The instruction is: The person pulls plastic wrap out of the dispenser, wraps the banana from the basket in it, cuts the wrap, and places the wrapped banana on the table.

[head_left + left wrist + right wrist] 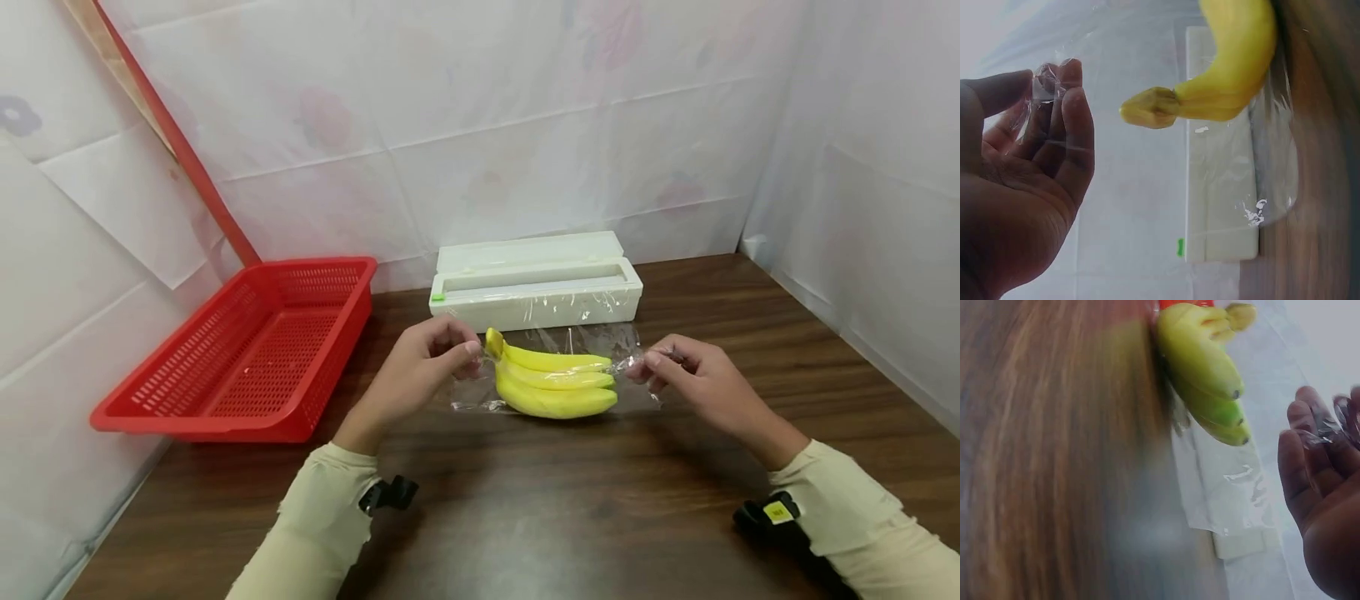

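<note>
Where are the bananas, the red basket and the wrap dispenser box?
bananas (553,382): head view, middle of the bunch.
red basket (180,421): head view, its near rim.
wrap dispenser box (536,307): head view, its front wall.

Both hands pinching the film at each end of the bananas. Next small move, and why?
Probably bring both film ends forward over the bananas and down. The left hand and right hand each pinch an edge of the cling film, which lies under the fruit on the table, in front of the film dispenser; the top looks uncovered.

Bananas (553,379) before dispenser (536,292), basket (247,354) left
</note>
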Available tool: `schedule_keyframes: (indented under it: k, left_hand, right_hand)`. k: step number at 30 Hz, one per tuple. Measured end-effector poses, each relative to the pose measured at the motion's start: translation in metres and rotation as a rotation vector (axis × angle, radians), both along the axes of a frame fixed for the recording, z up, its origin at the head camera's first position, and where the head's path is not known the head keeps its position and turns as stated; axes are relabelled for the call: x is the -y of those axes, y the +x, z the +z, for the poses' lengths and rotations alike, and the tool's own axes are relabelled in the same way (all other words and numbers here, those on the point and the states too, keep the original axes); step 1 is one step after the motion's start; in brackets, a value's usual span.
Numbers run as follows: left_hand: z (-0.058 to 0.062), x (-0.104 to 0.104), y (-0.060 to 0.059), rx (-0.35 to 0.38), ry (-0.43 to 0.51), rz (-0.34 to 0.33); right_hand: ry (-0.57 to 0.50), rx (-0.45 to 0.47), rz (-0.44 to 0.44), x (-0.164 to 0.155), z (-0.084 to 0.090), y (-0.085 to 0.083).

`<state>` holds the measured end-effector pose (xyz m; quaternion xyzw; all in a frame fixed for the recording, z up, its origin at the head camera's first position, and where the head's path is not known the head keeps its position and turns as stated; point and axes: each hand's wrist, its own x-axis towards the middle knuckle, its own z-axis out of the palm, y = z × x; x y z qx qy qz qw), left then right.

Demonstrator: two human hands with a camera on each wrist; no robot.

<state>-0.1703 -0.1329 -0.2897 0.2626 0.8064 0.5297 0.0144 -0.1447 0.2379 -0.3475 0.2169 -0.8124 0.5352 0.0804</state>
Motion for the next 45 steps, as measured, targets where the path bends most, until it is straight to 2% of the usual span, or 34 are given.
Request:
schedule_keyframes:
  k: [5, 9, 13, 18, 26, 35, 40, 45]
  left_hand:
    - [-0.003, -0.011, -0.009, 0.034, 0.054, 0.03]
    - [-0.008, -0.015, -0.011, 0.034, 0.099, 0.096]
    - [-0.015, -0.017, -0.009, 0.018, 0.165, 0.156]
    - [-0.024, -0.019, -0.01, -0.037, 0.223, 0.206]
    - [-0.035, -0.024, -0.013, -0.179, 0.171, 0.28]
    - [-0.037, -0.026, -0.017, -0.171, 0.163, 0.344]
    - [-0.036, -0.026, -0.02, -0.209, 0.152, 0.367]
    - [-0.039, -0.026, -0.02, -0.189, 0.193, 0.375]
  right_hand:
    - [-0.044, 0.05, -0.059, 0.007, -0.003, -0.008]
    - [-0.079, 0.047, -0.15, 0.013, -0.008, -0.014]
    - [-0.073, 0.043, -0.233, 0.02, -0.01, -0.017]
    - [-0.071, 0.056, -0.253, 0.023, -0.01, -0.019]
    - [-0.103, 0.067, -0.244, 0.02, -0.015, -0.018]
    - [-0.156, 0.046, -0.228, 0.017, -0.014, -0.015]
    - [-0.263, 0.053, -0.149, 0.013, -0.011, -0.013]
    - [-0.454, 0.091, -0.03, 0.01, -0.01, -0.012]
